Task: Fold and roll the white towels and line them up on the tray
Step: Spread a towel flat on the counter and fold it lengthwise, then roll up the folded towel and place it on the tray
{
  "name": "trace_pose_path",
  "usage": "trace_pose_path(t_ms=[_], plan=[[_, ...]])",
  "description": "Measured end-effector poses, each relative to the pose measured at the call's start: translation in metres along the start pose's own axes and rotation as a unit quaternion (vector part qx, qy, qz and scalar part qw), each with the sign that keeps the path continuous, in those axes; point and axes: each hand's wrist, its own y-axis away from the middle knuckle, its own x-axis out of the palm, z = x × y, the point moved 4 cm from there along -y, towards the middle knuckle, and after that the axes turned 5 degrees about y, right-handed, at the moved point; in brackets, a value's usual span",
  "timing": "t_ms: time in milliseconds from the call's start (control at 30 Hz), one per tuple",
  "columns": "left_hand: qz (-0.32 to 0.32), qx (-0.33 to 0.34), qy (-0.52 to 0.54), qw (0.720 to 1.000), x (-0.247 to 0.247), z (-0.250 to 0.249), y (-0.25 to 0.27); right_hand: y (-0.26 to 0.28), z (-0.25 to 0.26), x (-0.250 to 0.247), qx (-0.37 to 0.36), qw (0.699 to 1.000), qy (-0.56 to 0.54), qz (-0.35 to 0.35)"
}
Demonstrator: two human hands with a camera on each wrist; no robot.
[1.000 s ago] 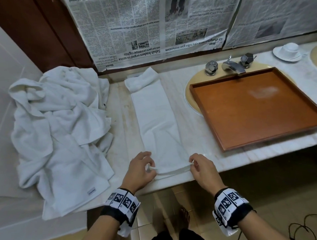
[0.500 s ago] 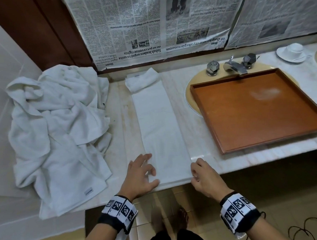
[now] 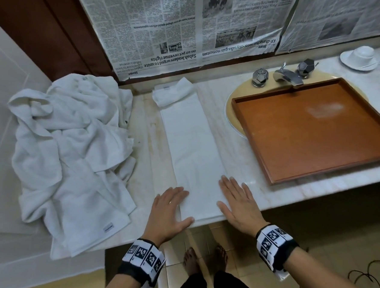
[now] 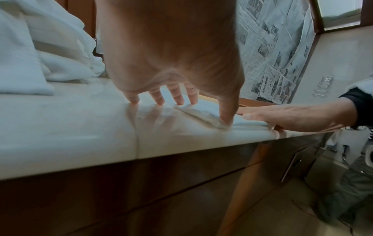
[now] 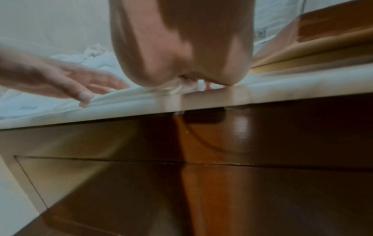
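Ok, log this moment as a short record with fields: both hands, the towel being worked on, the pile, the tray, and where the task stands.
left hand: flat, fingers straight, pressing the strip's near left edge
right hand: flat, pressing the near right edge
folded towel: long narrow strip on the counter, far end bunched, not yet rolled
towel pile: crumpled, left of the strip
tray: brown, over the sink, right of the strip, holds no towels
stage: strip folded, rolling not yet done

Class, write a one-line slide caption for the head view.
Both hands, left hand and right hand, press flat on the folded white towel beside the wooden tray.
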Motion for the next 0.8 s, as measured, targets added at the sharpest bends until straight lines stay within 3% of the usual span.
trace_pose_path(t_ms=[100,233,400,633,800], plan=[[-0.019,0.015,-0.023,0.999,-0.001,0.004,0.004,0.008,-0.004,-0.003,0.015,1.000,-0.002,0.014],[-0.087,-0.017,-0.020,0.996,-0.004,-0.009,-0.014,-0.017,0.014,-0.025,0.017,0.996,-0.049,-0.071],[-0.023,-0.082,-0.085,0.993,0.025,-0.025,-0.034,-0.046,0.034,-0.004,-0.009,1.000,0.010,-0.023],[-0.013,-0.146,-0.107,0.983,0.008,-0.001,-0.004,-0.022,-0.010,-0.011,0.086,0.996,-0.011,-0.005],[-0.053,-0.134,-0.035,0.989,-0.010,-0.017,-0.061,-0.071,0.028,-0.032,-0.002,0.999,-0.034,-0.041]])
